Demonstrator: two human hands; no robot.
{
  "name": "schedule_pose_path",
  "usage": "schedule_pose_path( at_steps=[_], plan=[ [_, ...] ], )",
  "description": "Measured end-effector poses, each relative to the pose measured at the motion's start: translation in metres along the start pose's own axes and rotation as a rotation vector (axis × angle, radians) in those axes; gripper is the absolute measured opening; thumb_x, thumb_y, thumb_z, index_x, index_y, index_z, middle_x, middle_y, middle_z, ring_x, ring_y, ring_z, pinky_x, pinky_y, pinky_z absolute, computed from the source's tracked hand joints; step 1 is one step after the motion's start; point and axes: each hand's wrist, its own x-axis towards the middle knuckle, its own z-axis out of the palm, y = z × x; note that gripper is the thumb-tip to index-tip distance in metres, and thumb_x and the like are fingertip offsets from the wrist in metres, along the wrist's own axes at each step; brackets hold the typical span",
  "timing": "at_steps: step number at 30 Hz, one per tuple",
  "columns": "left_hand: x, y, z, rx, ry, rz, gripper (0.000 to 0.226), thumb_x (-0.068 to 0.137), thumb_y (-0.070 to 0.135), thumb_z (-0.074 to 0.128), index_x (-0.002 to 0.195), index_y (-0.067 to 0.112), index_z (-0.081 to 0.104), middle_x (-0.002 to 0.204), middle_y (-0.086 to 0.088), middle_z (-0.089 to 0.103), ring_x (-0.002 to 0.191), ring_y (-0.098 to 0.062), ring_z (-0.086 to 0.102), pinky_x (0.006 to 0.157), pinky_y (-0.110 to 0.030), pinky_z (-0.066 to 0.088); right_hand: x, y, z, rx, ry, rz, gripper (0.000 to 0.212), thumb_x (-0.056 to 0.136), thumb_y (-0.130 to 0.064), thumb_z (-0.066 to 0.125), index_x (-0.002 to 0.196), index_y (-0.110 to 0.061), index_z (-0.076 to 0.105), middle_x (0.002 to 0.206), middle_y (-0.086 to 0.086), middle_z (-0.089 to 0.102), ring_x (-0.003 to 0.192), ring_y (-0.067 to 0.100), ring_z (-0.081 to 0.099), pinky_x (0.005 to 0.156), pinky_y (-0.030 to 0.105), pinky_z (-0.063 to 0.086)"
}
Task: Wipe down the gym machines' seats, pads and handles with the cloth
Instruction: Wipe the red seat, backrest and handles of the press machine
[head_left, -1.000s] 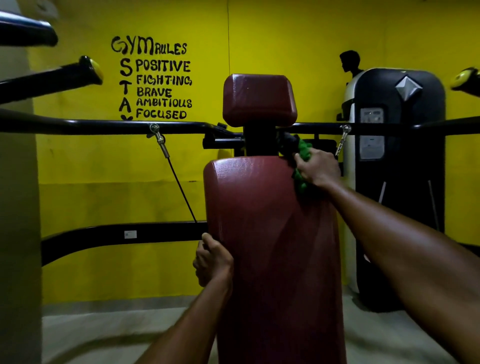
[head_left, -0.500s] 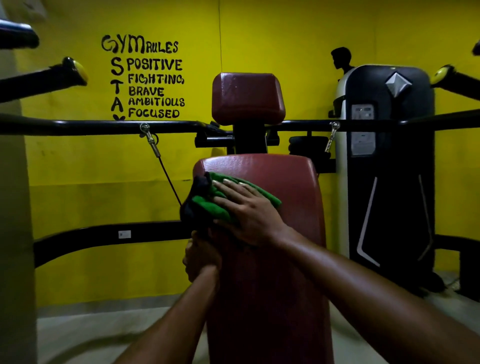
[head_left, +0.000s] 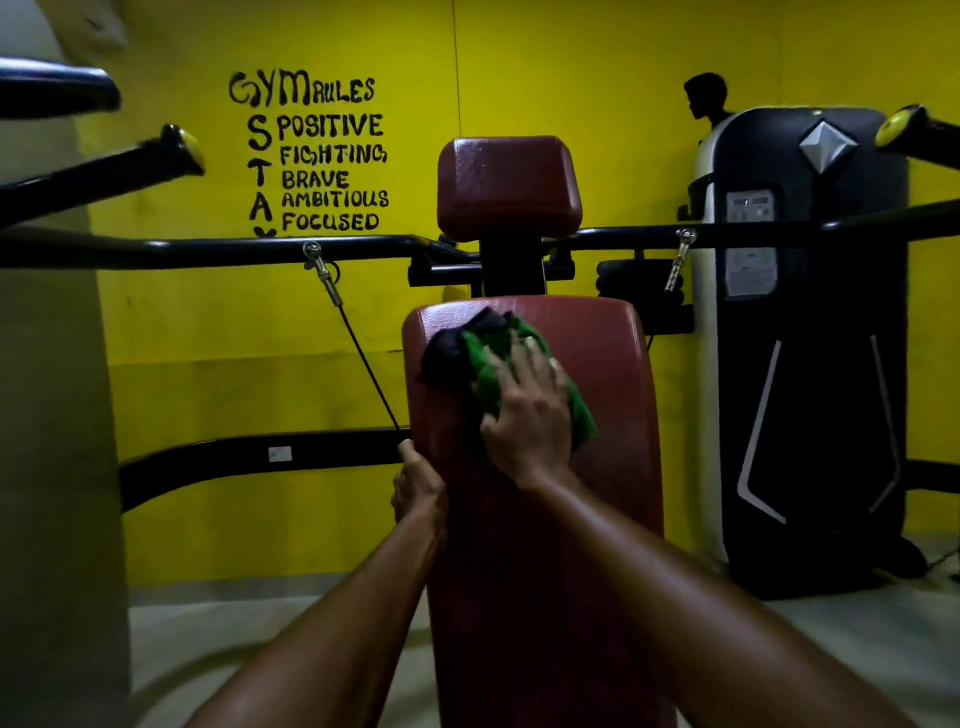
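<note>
A tall dark-red back pad (head_left: 602, 426) stands upright in front of me, with a smaller red headrest pad (head_left: 509, 187) above it. My right hand (head_left: 524, 415) lies flat with spread fingers on a green and black cloth (head_left: 483, 358), pressing it against the upper part of the back pad. My left hand (head_left: 418, 488) grips the pad's left edge lower down, fingers wrapped behind it and hidden.
Black machine arms (head_left: 208, 249) run left and right behind the pad. Handles with yellow end caps (head_left: 184, 143) jut in from both sides. A cable (head_left: 363, 358) hangs at the left. A black and white weight-stack cover (head_left: 800, 338) stands at the right, against the yellow wall.
My right hand swept the cloth from the pad's upper right edge across to its left side, then back toward the upper middle. My left hand has kept its hold on the left edge.
</note>
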Motion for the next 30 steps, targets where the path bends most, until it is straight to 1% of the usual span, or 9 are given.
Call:
schedule_pose_path(
  at_steps=[3,5,7,9,13,17,22,25,30],
  plan=[
    [0.007,-0.008,-0.010,-0.053,-0.264,-0.032,0.066,0.090,0.067,0.024,0.124,0.021,0.059,0.126,-0.007,0.063,0.113,-0.030,0.060,0.095,-0.046,0.050,-0.045,-0.011,0.011,0.021,-0.029,-0.185,0.060,0.080,-0.035,0.052,0.138,-0.020,0.060,0.165,0.009,0.033,0.155,0.029,0.025,0.123,0.051,0.023],
    [-0.022,-0.001,-0.026,-0.082,-0.387,-0.074,0.043,0.106,0.041,0.020,0.113,0.020,0.056,0.101,0.000,0.067,0.092,-0.016,0.065,0.078,-0.030,0.054,-0.080,-0.007,0.017,0.002,-0.042,-0.284,0.055,0.088,-0.035,0.055,0.141,-0.020,0.059,0.167,0.007,0.027,0.156,0.027,0.020,0.124,0.050,0.023],
    [-0.022,-0.005,-0.037,-0.138,-0.369,-0.087,0.037,0.108,0.027,0.026,0.103,0.014,0.060,0.075,0.002,0.070,0.066,-0.012,0.067,0.059,-0.023,0.053,-0.106,0.007,0.018,-0.024,-0.032,-0.378,0.053,0.096,-0.037,0.053,0.145,-0.019,0.056,0.168,0.006,0.026,0.157,0.026,0.019,0.123,0.050,0.024],
    [-0.016,-0.008,-0.039,-0.201,-0.372,-0.063,0.047,0.108,0.034,0.027,0.118,0.006,0.063,0.084,-0.005,0.072,0.074,-0.020,0.067,0.062,-0.028,0.053,-0.115,0.032,0.016,-0.055,0.002,-0.406,0.050,0.098,-0.031,0.052,0.146,-0.017,0.055,0.167,0.007,0.027,0.156,0.025,0.023,0.122,0.051,0.028],
    [-0.017,-0.010,-0.034,-0.161,-0.421,-0.078,0.054,0.107,0.045,0.021,0.132,0.015,0.059,0.119,-0.006,0.063,0.104,-0.025,0.060,0.087,-0.035,0.046,-0.093,0.058,0.004,-0.037,0.133,0.034,0.067,0.089,-0.016,0.061,0.154,-0.016,0.043,0.167,0.011,0.023,0.155,0.027,0.022,0.122,0.054,0.025],
    [-0.014,-0.031,-0.035,-0.186,-0.434,-0.136,0.058,0.106,0.049,0.022,0.120,0.012,0.066,0.113,-0.007,0.068,0.100,-0.026,0.064,0.089,-0.036,0.048,-0.085,0.003,0.008,0.069,0.122,0.359,0.096,0.075,-0.022,0.070,0.161,-0.024,0.027,0.172,0.008,0.007,0.158,0.029,0.004,0.127,0.050,0.006],
    [-0.030,-0.070,-0.053,-0.170,-0.372,-0.167,0.042,0.106,0.029,0.034,0.128,0.003,0.060,0.107,-0.030,0.065,0.092,-0.045,0.060,0.083,-0.043,0.053,-0.142,0.007,0.023,-0.016,-0.047,-0.321,0.060,0.095,-0.034,0.058,0.152,-0.023,0.047,0.170,0.006,0.018,0.158,0.027,0.013,0.124,0.052,0.021],
    [-0.036,-0.092,-0.062,-0.094,-0.368,-0.284,0.049,0.103,0.043,0.035,0.120,0.008,0.064,0.100,-0.012,0.069,0.092,-0.029,0.062,0.075,-0.035,0.050,-0.158,0.063,0.013,-0.120,-0.089,-0.564,0.053,0.092,-0.023,0.062,0.144,-0.018,0.054,0.169,0.008,0.022,0.157,0.028,0.018,0.121,0.053,0.029],
    [-0.044,-0.105,-0.069,0.024,-0.402,-0.267,0.049,0.103,0.043,0.026,0.112,0.018,0.067,0.112,-0.006,0.068,0.100,-0.022,0.061,0.083,-0.038,0.046,-0.154,0.111,-0.014,-0.020,0.018,0.130,0.068,0.094,-0.034,0.044,0.159,-0.018,0.031,0.169,0.011,0.016,0.158,0.023,0.004,0.124,0.056,0.020]
  ],
)
